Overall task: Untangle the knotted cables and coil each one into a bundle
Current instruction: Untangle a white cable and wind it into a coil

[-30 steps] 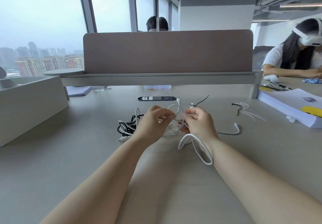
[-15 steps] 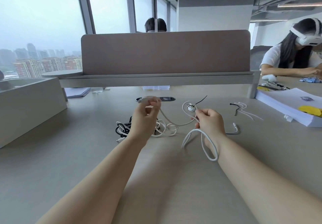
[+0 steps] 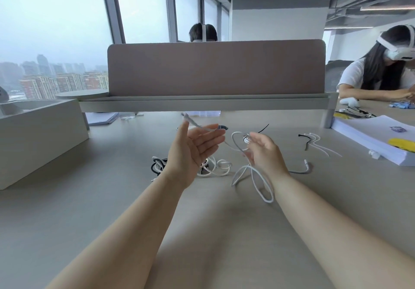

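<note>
The wide pale grey desk (image 3: 112,198) is filling the lower half of the frame and carrying the work. Above its centre the left hand (image 3: 193,151) is lying released, palm up and fingers straight, with the thin white cable (image 3: 268,200) draping across its fingertips. The right hand (image 3: 267,156), just right of centre, is hovering at that cable's raised loops; blur is hiding the fingers, so I cannot tell whether it is pinching them. Beyond the left wrist the knot of black and white cables (image 3: 213,167) is resting on the desk. The cable's plug end (image 3: 186,116) is sticking up past the left hand. Judging from this, one cable is being drawn free of the knot. The next move is calling for a firm pinch near the plug and a pull through the remaining loops before coiling.
</note>
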`<action>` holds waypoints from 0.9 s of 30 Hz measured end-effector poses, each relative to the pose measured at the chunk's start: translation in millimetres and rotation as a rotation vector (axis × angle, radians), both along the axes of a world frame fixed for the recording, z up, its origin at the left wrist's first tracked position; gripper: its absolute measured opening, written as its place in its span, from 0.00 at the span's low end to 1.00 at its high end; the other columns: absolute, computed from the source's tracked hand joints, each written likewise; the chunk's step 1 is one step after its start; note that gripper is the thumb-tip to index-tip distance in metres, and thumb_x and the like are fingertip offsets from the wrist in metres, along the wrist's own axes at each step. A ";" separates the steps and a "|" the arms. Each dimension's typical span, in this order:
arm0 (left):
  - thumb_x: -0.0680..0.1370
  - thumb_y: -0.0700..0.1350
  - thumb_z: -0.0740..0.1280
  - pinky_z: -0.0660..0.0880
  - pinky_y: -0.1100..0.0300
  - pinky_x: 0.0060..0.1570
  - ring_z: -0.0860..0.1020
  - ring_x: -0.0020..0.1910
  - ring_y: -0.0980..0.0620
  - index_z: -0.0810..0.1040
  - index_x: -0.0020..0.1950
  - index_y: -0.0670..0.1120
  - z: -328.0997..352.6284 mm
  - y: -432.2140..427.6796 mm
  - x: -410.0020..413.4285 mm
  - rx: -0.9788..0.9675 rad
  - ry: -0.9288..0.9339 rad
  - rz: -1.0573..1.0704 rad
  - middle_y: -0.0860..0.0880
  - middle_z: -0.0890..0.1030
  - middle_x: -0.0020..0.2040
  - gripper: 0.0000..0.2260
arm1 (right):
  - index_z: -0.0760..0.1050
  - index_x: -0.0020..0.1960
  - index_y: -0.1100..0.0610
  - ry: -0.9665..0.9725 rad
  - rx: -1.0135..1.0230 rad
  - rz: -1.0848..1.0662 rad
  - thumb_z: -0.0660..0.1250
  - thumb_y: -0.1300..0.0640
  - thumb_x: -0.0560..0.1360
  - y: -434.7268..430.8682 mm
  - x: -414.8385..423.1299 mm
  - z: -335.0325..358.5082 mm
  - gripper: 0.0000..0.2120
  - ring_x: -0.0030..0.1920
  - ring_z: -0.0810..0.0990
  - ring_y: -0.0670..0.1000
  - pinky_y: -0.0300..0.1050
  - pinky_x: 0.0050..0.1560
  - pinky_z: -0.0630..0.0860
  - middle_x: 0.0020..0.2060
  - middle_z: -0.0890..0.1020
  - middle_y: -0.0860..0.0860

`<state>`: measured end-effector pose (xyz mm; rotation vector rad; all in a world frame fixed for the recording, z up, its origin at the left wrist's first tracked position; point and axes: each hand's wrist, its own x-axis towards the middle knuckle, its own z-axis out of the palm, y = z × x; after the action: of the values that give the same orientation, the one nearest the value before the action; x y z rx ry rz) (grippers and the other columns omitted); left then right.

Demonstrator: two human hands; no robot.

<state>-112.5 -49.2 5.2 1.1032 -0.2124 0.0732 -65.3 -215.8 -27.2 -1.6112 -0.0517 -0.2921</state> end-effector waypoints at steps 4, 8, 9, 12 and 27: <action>0.81 0.52 0.60 0.77 0.61 0.51 0.83 0.48 0.50 0.79 0.51 0.43 1.9 2.1 1.6 -0.007 0.004 0.051 0.44 0.84 0.51 0.15 | 0.72 0.55 0.57 0.120 0.043 0.059 0.67 0.57 0.75 -1.0 -2.4 2.6 0.10 0.36 0.82 0.52 0.41 0.35 0.74 0.50 0.78 0.52; 0.77 0.32 0.64 0.78 0.62 0.49 0.82 0.45 0.54 0.76 0.53 0.45 -6.7 0.9 4.7 0.137 -0.056 0.119 0.49 0.84 0.50 0.10 | 0.73 0.43 0.58 0.046 -0.032 0.123 0.73 0.63 0.71 -1.9 -5.9 -1.0 0.09 0.36 0.80 0.52 0.43 0.42 0.76 0.38 0.80 0.55; 0.76 0.30 0.65 0.78 0.61 0.49 0.82 0.44 0.53 0.75 0.52 0.45 -8.8 0.8 5.7 0.169 -0.049 0.140 0.50 0.84 0.49 0.11 | 0.73 0.42 0.57 0.014 -0.026 0.128 0.73 0.65 0.71 -1.6 -7.3 -0.4 0.09 0.36 0.80 0.52 0.42 0.42 0.76 0.37 0.80 0.54; 0.76 0.29 0.62 0.75 0.61 0.41 0.78 0.40 0.53 0.70 0.51 0.46 -9.8 0.5 8.3 0.219 -0.002 0.221 0.50 0.83 0.47 0.13 | 0.74 0.42 0.57 -0.084 0.026 0.151 0.72 0.67 0.71 -0.1 -11.4 4.6 0.08 0.35 0.79 0.50 0.40 0.42 0.76 0.35 0.80 0.53; 0.80 0.39 0.64 0.62 0.69 0.23 0.64 0.24 0.60 0.77 0.56 0.44 -9.7 2.2 12.7 0.187 0.002 0.173 0.51 0.80 0.36 0.06 | 0.74 0.45 0.58 0.015 0.126 0.298 0.68 0.56 0.75 7.9 -23.5 14.7 0.06 0.32 0.81 0.47 0.37 0.37 0.77 0.39 0.81 0.53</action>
<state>-99.7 -47.0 -4.6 1.3066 -0.1231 0.2096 -88.8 -207.9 -12.5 -1.4573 -0.2544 -0.0513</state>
